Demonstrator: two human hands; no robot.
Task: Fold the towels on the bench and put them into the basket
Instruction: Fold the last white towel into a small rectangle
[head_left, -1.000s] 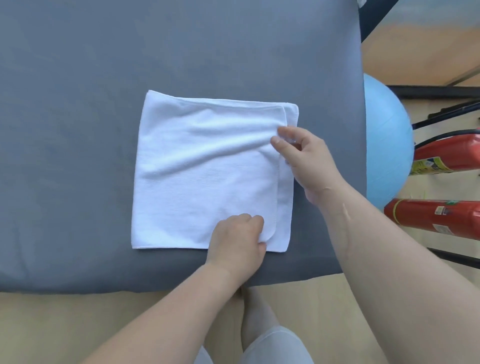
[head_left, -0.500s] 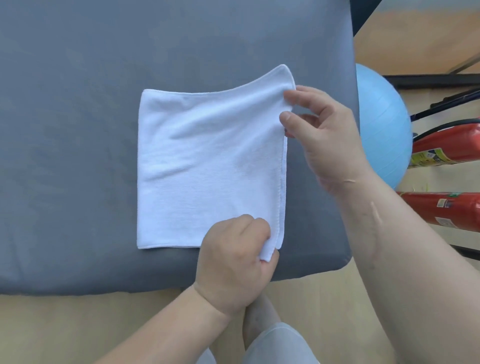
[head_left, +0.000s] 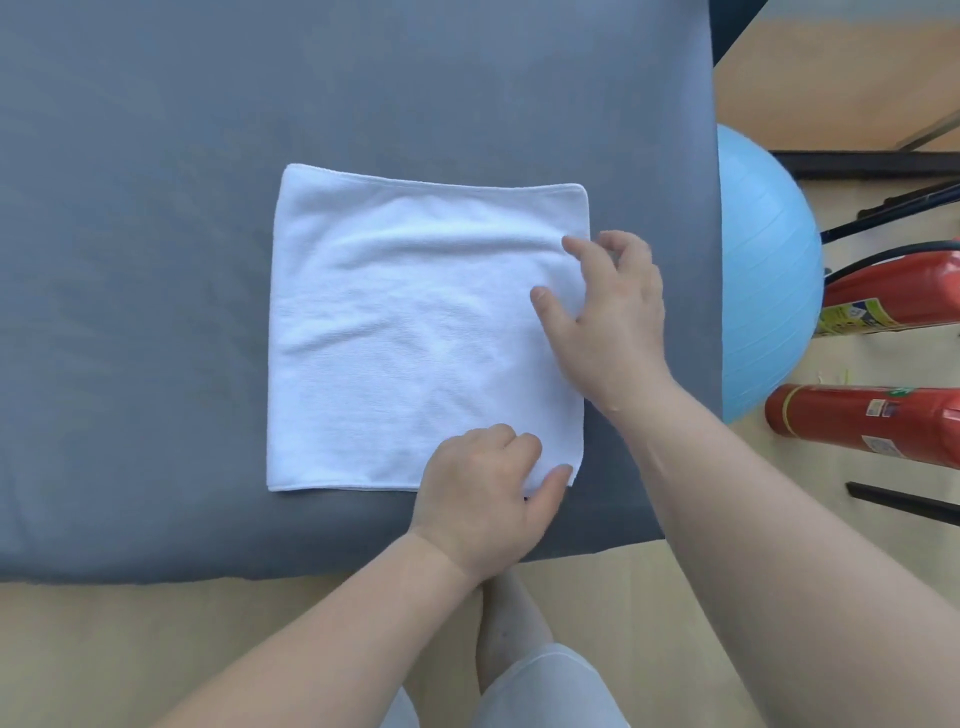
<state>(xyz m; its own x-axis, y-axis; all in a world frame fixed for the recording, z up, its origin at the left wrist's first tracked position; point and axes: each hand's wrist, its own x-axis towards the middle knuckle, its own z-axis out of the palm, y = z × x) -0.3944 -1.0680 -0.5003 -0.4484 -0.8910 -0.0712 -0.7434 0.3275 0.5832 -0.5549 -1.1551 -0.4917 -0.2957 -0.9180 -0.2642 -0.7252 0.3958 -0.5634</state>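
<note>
A white towel (head_left: 405, 332) lies folded into a flat square on the grey bench (head_left: 156, 156), near its front right corner. My left hand (head_left: 483, 499) has its fingers curled on the towel's near right corner, with the thumb against the corner's edge, pinching it. My right hand (head_left: 608, 317) hovers over the towel's right edge with loosely spread fingers, its fingertips touching the cloth. No basket is in view.
The bench's front edge runs just below the towel and its right edge just beyond my right hand. On the wooden floor to the right are a blue exercise ball (head_left: 763, 270) and two red fire extinguishers (head_left: 872, 421) (head_left: 893, 296).
My right hand had lifted the towel's far right corner; it has now laid it down and let go, so the towel lies flat with aligned edges. My left hand stays at the near corner.
</note>
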